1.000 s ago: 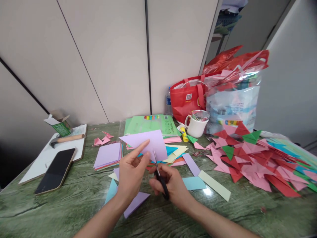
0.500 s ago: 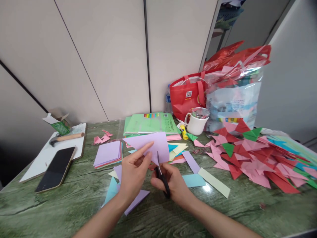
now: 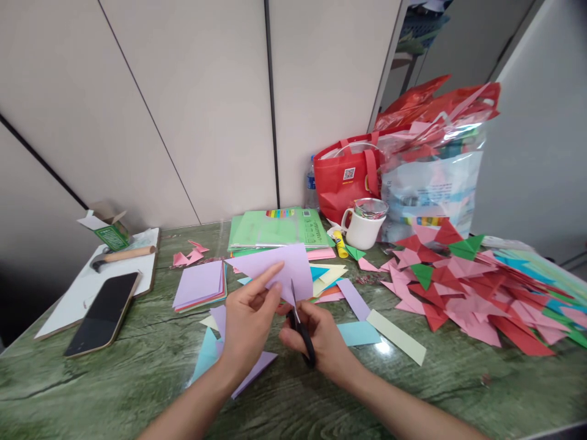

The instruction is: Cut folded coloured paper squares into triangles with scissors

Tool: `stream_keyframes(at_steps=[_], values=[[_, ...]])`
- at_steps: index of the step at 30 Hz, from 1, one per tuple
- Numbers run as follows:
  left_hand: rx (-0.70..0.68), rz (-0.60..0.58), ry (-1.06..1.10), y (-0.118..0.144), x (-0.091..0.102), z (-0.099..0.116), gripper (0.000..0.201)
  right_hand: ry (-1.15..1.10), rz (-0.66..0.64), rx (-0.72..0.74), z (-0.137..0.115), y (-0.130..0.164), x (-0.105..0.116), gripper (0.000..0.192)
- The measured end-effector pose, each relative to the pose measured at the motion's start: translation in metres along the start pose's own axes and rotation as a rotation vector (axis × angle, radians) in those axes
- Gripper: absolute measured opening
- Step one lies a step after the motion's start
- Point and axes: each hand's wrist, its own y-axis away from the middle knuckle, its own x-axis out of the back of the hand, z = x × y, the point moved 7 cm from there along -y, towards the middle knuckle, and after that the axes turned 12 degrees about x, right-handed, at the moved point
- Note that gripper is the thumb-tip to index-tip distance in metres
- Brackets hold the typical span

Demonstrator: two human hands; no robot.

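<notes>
Cutting: a lilac sheet (image 3: 279, 269) was held up above the green marbled surface (image 3: 114, 385) while black-handled scissors (image 3: 300, 330) were set against its lower edge.
Left hand (image 3: 245, 324): the grip was closed on the lilac sheet, pinched between thumb and forefinger near the lower left part, the forefinger laid across the paper's face.
Right hand (image 3: 321, 339): the grip was closed through the scissor handles; the blades were pointed upward into the sheet (how far apart they stood could not be told).
Sheet position: it was kept tilted, clear of the surface, in front of the green paper pack (image 3: 277, 227) and just right of the stack of lilac squares (image 3: 199, 284).
Under the hands: lilac and light-blue offcuts (image 3: 250, 376) were lying flat on the surface.
Right of the hands: a blue piece (image 3: 358, 333) and a pale yellow strip (image 3: 397, 337) were lying close together, and a large heap of pink, red and green folded triangles (image 3: 463, 287) was spread beyond them.
Behind: a white mug (image 3: 364, 227), a yellow glue stick (image 3: 340, 244), a red bag (image 3: 346, 180) and a clear plastic bag (image 3: 431, 183) were standing by the wall.
Far left: a phone (image 3: 103, 313) was lying face up, partly on a white board (image 3: 68, 308) with a hammer (image 3: 121, 255) and a small green box (image 3: 106, 229).
</notes>
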Motion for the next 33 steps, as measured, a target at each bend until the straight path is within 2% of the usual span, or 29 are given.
stream_keyframes(at_steps=[7,21,25,30,33], values=[[-0.018,0.032,-0.042,0.0,0.001,0.001,0.037,0.008,0.019,-0.001,0.004,0.001,0.001,0.022],[-0.024,0.002,-0.029,0.001,-0.001,-0.002,0.037,-0.058,0.041,-0.038,0.008,0.003,-0.001,0.023],[-0.045,0.048,-0.09,-0.002,0.004,0.006,0.041,-0.045,0.041,-0.032,0.007,0.002,-0.001,0.021],[-0.045,0.117,-0.165,-0.003,0.014,0.02,0.032,-0.036,0.031,-0.036,0.008,0.003,-0.001,0.019],[-0.048,0.105,-0.185,-0.001,0.014,0.025,0.028,-0.01,0.038,-0.018,0.006,0.002,0.001,0.02]])
